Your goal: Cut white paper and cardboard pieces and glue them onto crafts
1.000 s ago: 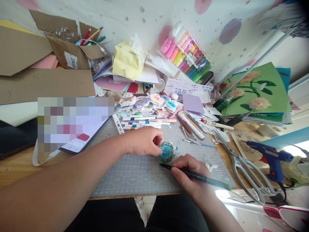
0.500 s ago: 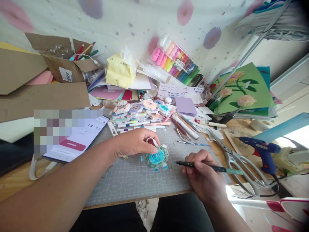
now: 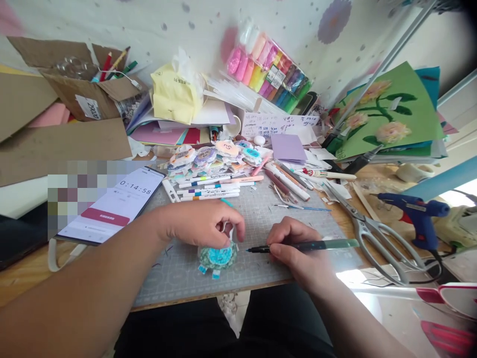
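Note:
A small round craft piece [image 3: 219, 256] with a bright blue middle, a mottled green rim and little blue-and-white tabs is near the front of the grey cutting mat [image 3: 175, 283]. My left hand [image 3: 199, 223] has its thumb on the piece's upper edge and its fingers curled behind; something thin and white shows between them. My right hand [image 3: 298, 253] holds a dark, speckled marker pen [image 3: 324, 245] with a translucent green rear end. The marker's tip points left, a short way from the piece and apart from it.
Behind my hands lie several marker pens [image 3: 210, 192] and a pile of similar painted pieces [image 3: 204, 158]. A phone [image 3: 122, 199] showing a timer lies at left. Large scissors [image 3: 372, 238] and a blue glue gun [image 3: 421, 214] are at right. A cardboard box [image 3: 70, 92] stands back left.
My left hand has brought the piece left and nearer the front edge, turning it. The marker's tip was beside the piece, drew away right, then came back left. The camera view has shifted.

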Demonstrator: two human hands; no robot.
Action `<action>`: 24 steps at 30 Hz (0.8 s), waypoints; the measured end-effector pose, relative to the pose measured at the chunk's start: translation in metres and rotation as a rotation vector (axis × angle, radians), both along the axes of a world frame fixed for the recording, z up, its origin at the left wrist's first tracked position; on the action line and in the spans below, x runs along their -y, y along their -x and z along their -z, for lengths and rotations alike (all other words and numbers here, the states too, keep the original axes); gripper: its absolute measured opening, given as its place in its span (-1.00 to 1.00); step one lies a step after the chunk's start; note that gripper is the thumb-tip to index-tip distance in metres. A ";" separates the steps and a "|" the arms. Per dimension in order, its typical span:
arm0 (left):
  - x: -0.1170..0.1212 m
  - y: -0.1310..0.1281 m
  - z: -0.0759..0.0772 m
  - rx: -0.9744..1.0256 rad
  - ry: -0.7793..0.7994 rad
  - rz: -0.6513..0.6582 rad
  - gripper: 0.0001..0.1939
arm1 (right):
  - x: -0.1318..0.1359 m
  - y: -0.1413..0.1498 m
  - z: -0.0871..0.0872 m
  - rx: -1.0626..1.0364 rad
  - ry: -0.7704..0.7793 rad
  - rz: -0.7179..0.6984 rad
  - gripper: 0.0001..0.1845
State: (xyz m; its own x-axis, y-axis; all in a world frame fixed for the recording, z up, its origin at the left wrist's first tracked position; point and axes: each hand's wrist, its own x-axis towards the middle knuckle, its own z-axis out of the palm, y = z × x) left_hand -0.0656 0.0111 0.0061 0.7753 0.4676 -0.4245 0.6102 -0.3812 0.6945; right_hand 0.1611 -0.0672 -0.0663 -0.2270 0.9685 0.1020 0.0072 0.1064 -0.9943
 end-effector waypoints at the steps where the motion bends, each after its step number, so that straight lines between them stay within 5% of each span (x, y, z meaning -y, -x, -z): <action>1: -0.001 0.001 0.000 0.023 0.036 0.017 -0.71 | 0.000 0.000 -0.001 -0.012 0.004 -0.008 -0.86; 7: -0.001 -0.001 0.000 0.015 0.029 0.060 -0.93 | 0.000 0.004 -0.011 0.044 -0.005 -0.052 -0.85; 24: 0.006 -0.012 0.005 -0.024 -0.118 0.069 -0.86 | 0.002 0.014 -0.019 0.325 -0.216 -0.206 -0.85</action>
